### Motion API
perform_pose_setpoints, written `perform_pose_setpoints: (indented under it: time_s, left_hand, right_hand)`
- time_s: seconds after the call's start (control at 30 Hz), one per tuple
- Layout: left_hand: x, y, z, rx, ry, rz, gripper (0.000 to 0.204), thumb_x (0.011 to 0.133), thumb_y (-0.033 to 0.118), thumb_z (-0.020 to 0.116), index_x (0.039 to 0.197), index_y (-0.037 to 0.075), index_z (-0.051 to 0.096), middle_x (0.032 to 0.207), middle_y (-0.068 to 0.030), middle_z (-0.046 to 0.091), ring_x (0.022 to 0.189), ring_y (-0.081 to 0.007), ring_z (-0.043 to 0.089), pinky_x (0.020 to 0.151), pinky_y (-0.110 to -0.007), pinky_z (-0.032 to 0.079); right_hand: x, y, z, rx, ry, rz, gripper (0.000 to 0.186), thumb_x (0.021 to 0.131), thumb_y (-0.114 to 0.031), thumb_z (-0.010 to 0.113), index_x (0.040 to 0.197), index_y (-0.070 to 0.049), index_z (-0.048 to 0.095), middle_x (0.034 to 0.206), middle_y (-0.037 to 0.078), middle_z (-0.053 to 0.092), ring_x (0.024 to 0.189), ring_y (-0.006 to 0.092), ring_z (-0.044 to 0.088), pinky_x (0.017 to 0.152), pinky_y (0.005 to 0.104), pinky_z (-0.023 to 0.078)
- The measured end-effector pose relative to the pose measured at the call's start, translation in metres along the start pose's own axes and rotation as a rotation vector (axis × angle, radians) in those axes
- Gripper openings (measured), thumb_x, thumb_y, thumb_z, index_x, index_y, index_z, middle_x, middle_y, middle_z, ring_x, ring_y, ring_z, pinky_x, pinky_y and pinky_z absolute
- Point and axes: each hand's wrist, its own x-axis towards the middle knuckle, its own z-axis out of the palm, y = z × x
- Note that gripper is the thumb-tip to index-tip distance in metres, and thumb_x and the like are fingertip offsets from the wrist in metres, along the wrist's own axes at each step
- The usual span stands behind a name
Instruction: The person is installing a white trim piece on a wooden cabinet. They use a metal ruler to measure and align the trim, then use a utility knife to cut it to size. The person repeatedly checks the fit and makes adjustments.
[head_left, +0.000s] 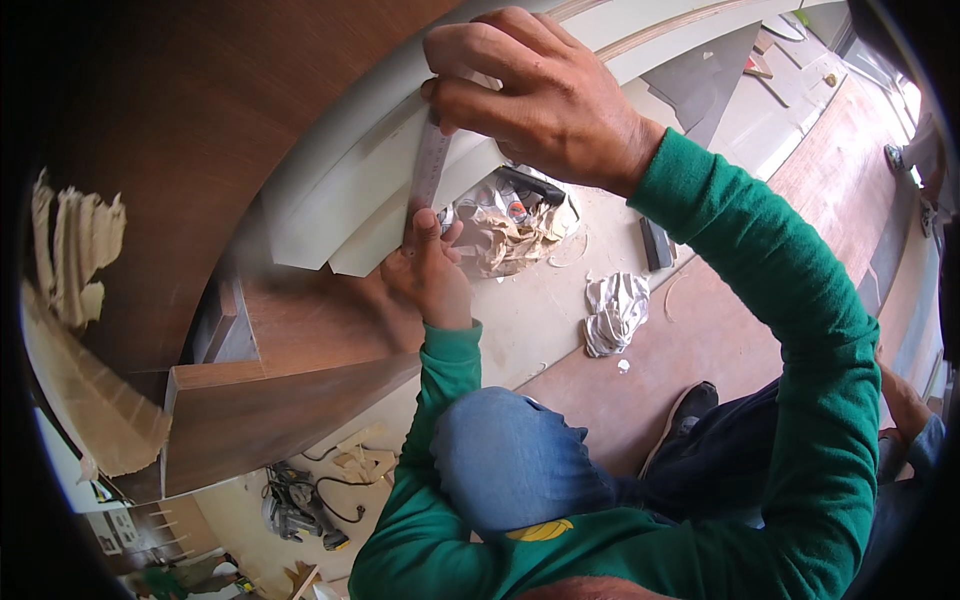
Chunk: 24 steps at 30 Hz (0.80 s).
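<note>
A thin metal ruler (pixel 429 168) lies against the edge of a pale white panel (pixel 340 200) fixed to a large brown wooden piece (pixel 200 130). My left hand (pixel 430 265) pinches the ruler's lower end from below. My right hand (pixel 535 95) presses the ruler's upper end against the white panel, fingers curled over it. Both arms wear green sleeves. My knee in blue jeans (pixel 510 460) is raised below the hands.
Crumpled paper and wrapping (pixel 510 230) and a silvery crumpled sheet (pixel 615 310) lie on the dusty floor. A power tool with a cable (pixel 295 505) sits lower left. Another person's arm (pixel 905 410) shows at the right. Boards lean at the far top right.
</note>
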Motion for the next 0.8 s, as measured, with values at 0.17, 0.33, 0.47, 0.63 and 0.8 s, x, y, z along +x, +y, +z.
perform_pose_setpoints:
  time_s: [0.17,0.33,0.47,0.63,0.8]
  left_hand:
    - [-0.001,-0.003,-0.004,0.044,0.03,-0.014,0.053,0.095,0.039,0.093,0.11,-0.009,0.074,0.081,-0.0025,0.066,0.052,-0.0071,0.046,0.065,-0.033,0.066]
    - [-0.005,0.001,0.009,0.059,0.019,0.042,0.059,0.092,0.041,0.095,0.116,-0.008,0.073,0.082,-0.003,0.067,0.052,-0.007,0.047,0.064,-0.032,0.065]
    - [-0.005,-0.006,0.008,0.068,0.012,0.062,0.06,0.091,0.043,0.096,0.116,-0.006,0.072,0.082,-0.0035,0.067,0.053,-0.0071,0.048,0.062,-0.032,0.065]
    - [-0.008,0.005,0.0,0.043,-0.072,0.052,0.055,0.094,0.038,0.094,0.121,-0.005,0.072,0.088,-0.004,0.069,0.056,-0.0085,0.055,0.064,-0.03,0.066]
    - [0.0,-0.005,-0.038,0.018,-0.066,-0.055,0.053,0.096,0.039,0.092,0.119,-0.004,0.071,0.082,0.0003,0.059,0.056,-0.0065,0.05,0.068,-0.03,0.067]
  right_hand:
    - [0.001,0.004,0.001,0.074,-0.013,0.006,0.024,0.087,-0.022,0.076,0.11,-0.024,0.074,0.122,-0.002,0.058,0.105,0.0215,0.06,0.091,0.0368,0.058]
    - [-0.012,0.012,-0.008,0.098,-0.078,0.064,0.024,0.087,-0.021,0.076,0.111,-0.023,0.074,0.121,-0.002,0.058,0.107,0.0214,0.061,0.092,0.0363,0.058]
    - [-0.015,0.019,-0.004,0.069,-0.028,0.017,0.022,0.088,-0.022,0.076,0.111,-0.021,0.072,0.12,0.0,0.058,0.108,0.0224,0.062,0.091,0.0367,0.059]
    - [-0.01,0.023,-0.013,0.108,-0.087,-0.063,0.02,0.092,-0.022,0.073,0.11,-0.02,0.068,0.117,0.005,0.056,0.107,0.0244,0.063,0.087,0.0394,0.06]
    - [0.016,0.003,0.003,0.276,-0.004,-0.044,0.014,0.096,-0.019,0.07,0.108,-0.015,0.064,0.115,0.008,0.055,0.107,0.0276,0.065,0.086,0.043,0.061]
